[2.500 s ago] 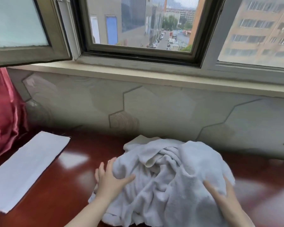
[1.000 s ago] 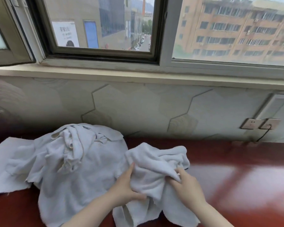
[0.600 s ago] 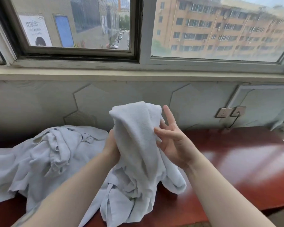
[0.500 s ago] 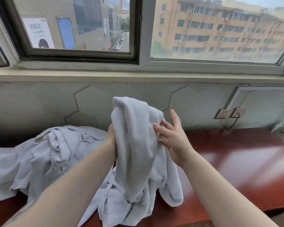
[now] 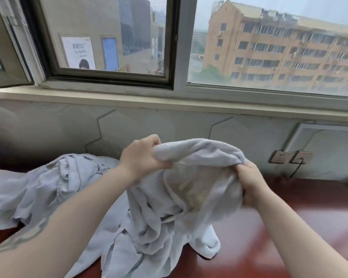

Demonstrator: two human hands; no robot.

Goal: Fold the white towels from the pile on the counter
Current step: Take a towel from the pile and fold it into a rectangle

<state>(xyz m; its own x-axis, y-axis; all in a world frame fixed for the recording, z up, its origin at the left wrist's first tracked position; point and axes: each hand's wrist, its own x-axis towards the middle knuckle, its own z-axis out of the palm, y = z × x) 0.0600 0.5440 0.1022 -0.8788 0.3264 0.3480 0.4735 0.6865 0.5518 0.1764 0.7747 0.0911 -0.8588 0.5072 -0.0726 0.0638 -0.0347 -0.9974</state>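
A person's left hand (image 5: 143, 155) and right hand (image 5: 249, 183) each grip a bunched edge of one white towel (image 5: 189, 189) lifted over the red counter (image 5: 289, 227), its folding not begun, while the rumpled pile (image 5: 54, 187) waits unfolded at left.

Our forearms are bare, no sleeves showing; our left forearm (image 5: 28, 237) carries a grey, blurred tattoo marking.
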